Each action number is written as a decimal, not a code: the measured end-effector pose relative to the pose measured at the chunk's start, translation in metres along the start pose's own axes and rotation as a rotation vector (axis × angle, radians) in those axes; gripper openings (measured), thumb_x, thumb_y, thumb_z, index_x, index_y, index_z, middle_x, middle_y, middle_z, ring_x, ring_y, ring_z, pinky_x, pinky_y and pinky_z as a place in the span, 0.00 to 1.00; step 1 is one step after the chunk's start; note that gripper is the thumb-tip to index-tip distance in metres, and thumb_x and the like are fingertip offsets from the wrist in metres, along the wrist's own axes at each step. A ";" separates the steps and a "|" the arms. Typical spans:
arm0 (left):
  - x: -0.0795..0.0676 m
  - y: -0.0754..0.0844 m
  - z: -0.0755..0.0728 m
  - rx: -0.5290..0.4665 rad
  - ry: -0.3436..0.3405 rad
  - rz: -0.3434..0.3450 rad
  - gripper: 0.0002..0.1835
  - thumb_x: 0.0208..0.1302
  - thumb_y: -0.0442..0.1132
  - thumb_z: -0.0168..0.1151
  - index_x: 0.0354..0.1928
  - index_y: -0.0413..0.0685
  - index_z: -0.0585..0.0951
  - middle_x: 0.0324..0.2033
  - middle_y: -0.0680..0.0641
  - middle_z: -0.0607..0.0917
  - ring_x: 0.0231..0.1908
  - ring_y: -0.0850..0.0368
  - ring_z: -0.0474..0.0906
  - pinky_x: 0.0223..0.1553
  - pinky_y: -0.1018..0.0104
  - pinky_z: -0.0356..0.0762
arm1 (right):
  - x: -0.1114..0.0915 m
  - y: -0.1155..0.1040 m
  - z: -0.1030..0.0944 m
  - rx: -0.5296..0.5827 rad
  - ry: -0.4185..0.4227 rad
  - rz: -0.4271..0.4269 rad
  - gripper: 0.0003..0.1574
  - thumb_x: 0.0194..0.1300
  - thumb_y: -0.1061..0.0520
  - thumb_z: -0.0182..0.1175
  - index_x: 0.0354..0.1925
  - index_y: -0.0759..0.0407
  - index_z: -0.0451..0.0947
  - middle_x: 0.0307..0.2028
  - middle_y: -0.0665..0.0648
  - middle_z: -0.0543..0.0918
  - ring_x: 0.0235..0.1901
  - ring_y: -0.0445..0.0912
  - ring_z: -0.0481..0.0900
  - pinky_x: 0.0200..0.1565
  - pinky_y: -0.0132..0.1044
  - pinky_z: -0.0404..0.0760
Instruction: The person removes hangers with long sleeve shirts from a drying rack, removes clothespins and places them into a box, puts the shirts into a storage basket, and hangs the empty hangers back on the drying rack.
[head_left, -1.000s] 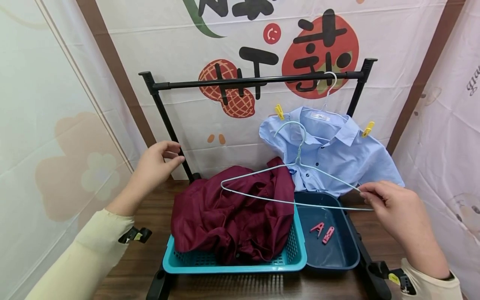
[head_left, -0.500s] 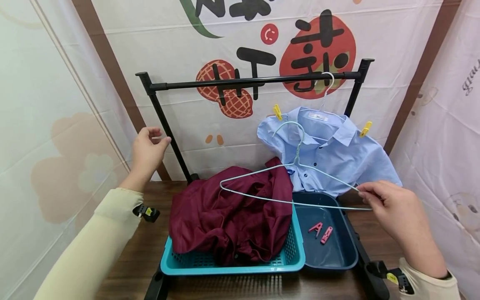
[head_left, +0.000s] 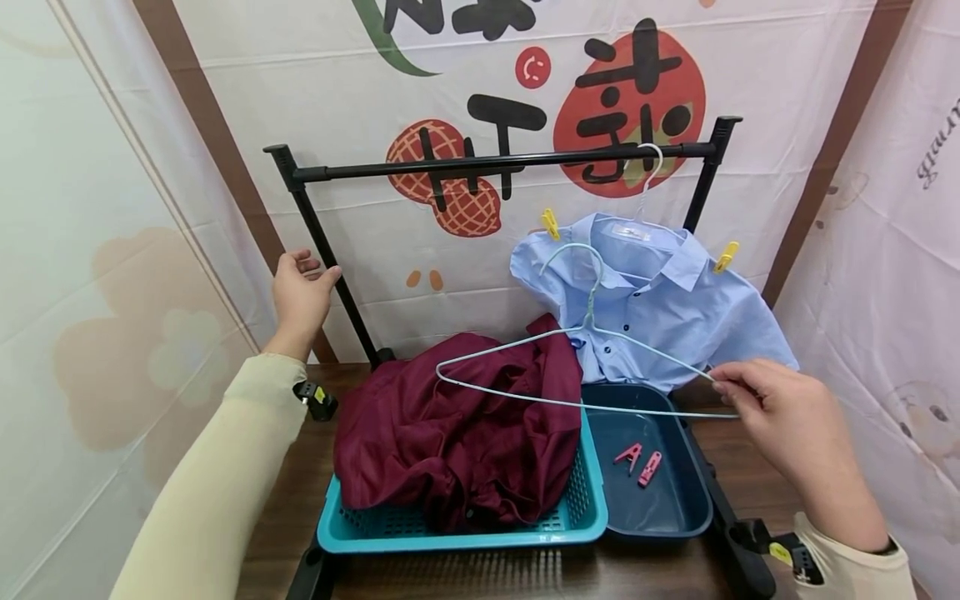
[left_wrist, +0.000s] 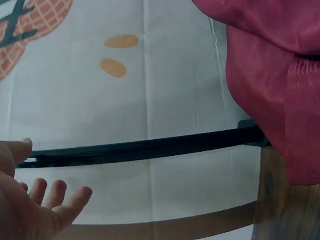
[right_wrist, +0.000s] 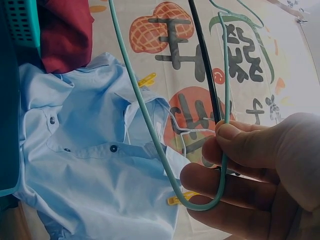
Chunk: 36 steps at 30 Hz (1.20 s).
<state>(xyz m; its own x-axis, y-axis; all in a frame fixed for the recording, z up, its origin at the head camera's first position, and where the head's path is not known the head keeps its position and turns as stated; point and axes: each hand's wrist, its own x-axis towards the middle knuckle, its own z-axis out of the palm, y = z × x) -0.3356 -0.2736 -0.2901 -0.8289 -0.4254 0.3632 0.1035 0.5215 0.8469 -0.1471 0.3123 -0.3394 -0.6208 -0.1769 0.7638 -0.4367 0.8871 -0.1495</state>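
Observation:
My right hand (head_left: 783, 429) pinches one end of a pale blue-green wire hanger (head_left: 591, 313) between thumb and fingers. The hanger's hook points up, and its frame stretches left over a burgundy satin-like garment (head_left: 465, 425), which lies bunched in a turquoise basket (head_left: 465, 543). My left hand (head_left: 300, 287) is at the left post (head_left: 318, 229) of a black clothes rack. In the left wrist view, thumb and loosely bent fingers (left_wrist: 75, 205) lie on either side of the post's line, not wrapped round it. That hand holds nothing.
On the rack's top bar (head_left: 465, 165) hangs a light blue shirt (head_left: 675, 312) on a white hanger, with yellow clothespins (head_left: 551, 223) at its shoulders. Two pink clothespins (head_left: 649, 469) lie in a navy tray (head_left: 663, 508) beside the basket. A printed cloth hangs behind.
My left hand has moved up and away from the basket to the rack's left post. The right hand keeps its pinch on the hanger; the whole view has shifted slightly.

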 end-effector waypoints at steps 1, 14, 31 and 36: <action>0.001 -0.002 0.002 -0.005 0.002 0.002 0.35 0.71 0.46 0.66 0.74 0.44 0.64 0.66 0.39 0.76 0.65 0.46 0.76 0.61 0.54 0.77 | 0.000 0.000 0.000 -0.001 0.001 0.001 0.14 0.52 0.68 0.77 0.36 0.54 0.89 0.33 0.51 0.89 0.26 0.43 0.79 0.30 0.29 0.72; 0.005 -0.018 0.012 0.085 0.013 0.066 0.24 0.75 0.40 0.60 0.68 0.38 0.73 0.59 0.36 0.80 0.59 0.45 0.80 0.57 0.52 0.80 | 0.004 -0.005 0.007 0.018 -0.002 0.002 0.13 0.53 0.66 0.76 0.37 0.53 0.88 0.34 0.50 0.89 0.27 0.43 0.79 0.31 0.32 0.72; 0.016 -0.028 0.001 0.110 -0.181 0.126 0.22 0.77 0.46 0.57 0.63 0.37 0.76 0.53 0.36 0.81 0.45 0.41 0.84 0.36 0.72 0.84 | 0.009 -0.013 0.028 0.042 0.020 0.039 0.12 0.56 0.68 0.75 0.40 0.58 0.89 0.34 0.55 0.89 0.31 0.49 0.84 0.33 0.29 0.74; 0.013 -0.031 0.009 0.118 -0.192 0.115 0.22 0.78 0.47 0.56 0.63 0.39 0.76 0.52 0.37 0.81 0.46 0.42 0.83 0.42 0.64 0.86 | 0.017 -0.017 0.031 0.029 0.039 0.046 0.09 0.59 0.66 0.73 0.40 0.61 0.88 0.35 0.58 0.89 0.32 0.52 0.85 0.33 0.48 0.80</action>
<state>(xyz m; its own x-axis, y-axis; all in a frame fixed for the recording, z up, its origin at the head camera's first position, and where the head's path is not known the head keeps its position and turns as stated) -0.3543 -0.2882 -0.3150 -0.9059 -0.2153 0.3648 0.1480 0.6461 0.7488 -0.1703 0.2808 -0.3436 -0.6147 -0.1190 0.7797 -0.4278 0.8808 -0.2028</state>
